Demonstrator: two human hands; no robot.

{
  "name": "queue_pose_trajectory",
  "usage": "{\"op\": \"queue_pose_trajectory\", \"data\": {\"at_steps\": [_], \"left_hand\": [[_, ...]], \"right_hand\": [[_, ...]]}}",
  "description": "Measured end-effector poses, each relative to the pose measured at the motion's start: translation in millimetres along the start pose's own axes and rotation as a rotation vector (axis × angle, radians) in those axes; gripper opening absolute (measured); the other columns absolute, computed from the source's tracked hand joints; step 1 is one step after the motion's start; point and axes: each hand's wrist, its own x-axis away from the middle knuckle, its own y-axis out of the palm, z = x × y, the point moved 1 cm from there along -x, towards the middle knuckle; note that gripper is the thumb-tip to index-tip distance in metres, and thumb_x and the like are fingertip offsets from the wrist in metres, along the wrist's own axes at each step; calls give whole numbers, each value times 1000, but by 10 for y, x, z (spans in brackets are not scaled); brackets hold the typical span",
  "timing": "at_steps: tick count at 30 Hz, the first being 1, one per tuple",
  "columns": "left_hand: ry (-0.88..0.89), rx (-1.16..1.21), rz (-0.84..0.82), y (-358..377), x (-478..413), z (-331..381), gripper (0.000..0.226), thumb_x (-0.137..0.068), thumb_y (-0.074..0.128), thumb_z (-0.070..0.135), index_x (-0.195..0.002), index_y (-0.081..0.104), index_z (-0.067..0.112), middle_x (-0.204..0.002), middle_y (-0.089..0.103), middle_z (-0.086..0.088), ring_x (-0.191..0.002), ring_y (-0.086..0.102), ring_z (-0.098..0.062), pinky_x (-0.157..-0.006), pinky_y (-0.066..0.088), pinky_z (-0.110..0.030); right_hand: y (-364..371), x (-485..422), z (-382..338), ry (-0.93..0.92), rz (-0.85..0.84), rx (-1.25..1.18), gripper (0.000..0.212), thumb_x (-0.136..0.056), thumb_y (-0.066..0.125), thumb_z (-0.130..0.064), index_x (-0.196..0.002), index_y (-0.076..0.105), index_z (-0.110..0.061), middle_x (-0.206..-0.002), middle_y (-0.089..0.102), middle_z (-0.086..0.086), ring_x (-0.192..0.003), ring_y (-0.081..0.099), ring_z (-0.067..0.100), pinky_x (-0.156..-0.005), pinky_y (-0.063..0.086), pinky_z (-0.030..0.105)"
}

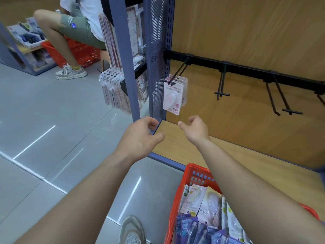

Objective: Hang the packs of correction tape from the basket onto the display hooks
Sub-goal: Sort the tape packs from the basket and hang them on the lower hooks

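- The red basket (192, 173) sits on the floor at 5 o'clock, under the right arm.
- Inside it lie pale packs of correction tape (209, 201) at the far end and purple packs (190, 228) nearer.
- More pink packs (173, 95) hang on the first hook (182, 68), at 12 o'clock from both hands, not touching them.
- The left hand (140, 136) and right hand (195, 129) have loosely bent fingers and hold nothing.

Up above the basket (197, 169), the front pink pack (173, 98) reads "Campus"; inside the basket, a purple pack (187, 226) shows "Campus" too; the remaining print is unreadable.
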Motion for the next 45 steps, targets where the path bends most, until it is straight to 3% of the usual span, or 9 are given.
{"op": "queue_pose_trajectory", "data": {"at_steps": [3,9,18,22,26,30,34,38,45], "left_hand": [[33,-79,-108,265,68,57,37,-88,73,35,-122,62,25,-114,64,10,-95,63,-16,-88,54,-35],[92,-274,-363,1136,450,92,42,-89,71,36,-126,62,18,-121,67,1,-106,63,-20,-90,51,-32],[101,-407,-699,2447,1157,-34,62,-93,67,45,-145,48,17,-141,59,-4,-122,59,-24,-100,47,-31],[-2,-341,-680,2909,1195,-29,65,-93,68,42,-147,43,15,-141,56,-6,-124,57,-26,-98,47,-32],[-92,-260,-584,3283,1135,-50,72,-87,75,45,-145,43,16,-142,56,-6,-127,58,-28,-101,49,-43],[-158,-175,-521,3489,1048,-131,62,-82,79,44,-129,44,25,-124,67,1,-109,66,-25,-93,54,-44],[-202,-65,-505,3629,1024,-124,65,-75,87,44,-122,45,29,-109,65,14,-103,68,-18,-91,55,-42],[-106,-171,-529,3719,1019,-60,54,-75,85,44,-118,58,28,-112,68,6,-103,66,-20,-89,54,-40],[-286,70,-487,3546,856,-145,51,-80,85,20,-116,50,19,-103,70,3,-98,70,-21,-85,57,-40]], "right_hand": [[-225,283,327,-48,-77,136,50,-93,69,-45,-130,58,-13,-116,65,2,-113,62,24,-94,48,34],[-819,920,1194,-61,-90,288,41,-89,74,-41,-118,65,-13,-117,66,6,-111,61,23,-94,45,32],[-1379,1572,2813,211,-75,187,38,-90,76,-34,-116,65,-8,-114,67,6,-108,62,22,-87,44,31],[-1404,1658,3369,333,-74,147,35,-91,75,-28,-115,63,-5,-107,69,11,-102,65,28,-83,47,35],[-1373,1711,3687,375,-98,81,44,-91,75,-33,-128,60,-12,-111,66,3,-100,61,17,-81,44,29],[-1258,1635,3882,347,-86,106,75,-70,65,-79,-129,62,-33,-100,65,-2,-96,62,18,-85,54,40],[-1204,1560,3824,347,-62,165,66,-85,70,-62,-142,55,-32,-111,49,2,-111,53,24,-98,46,40],[-1187,1549,3884,345,-41,65,71,-83,78,-54,-144,55,-26,-116,46,2,-112,48,18,-99,42,33],[-1214,1493,3884,291,23,-37,46,-81,83,-43,-121,63,-32,-102,48,-11,-106,54,20,-98,47,39]]}}
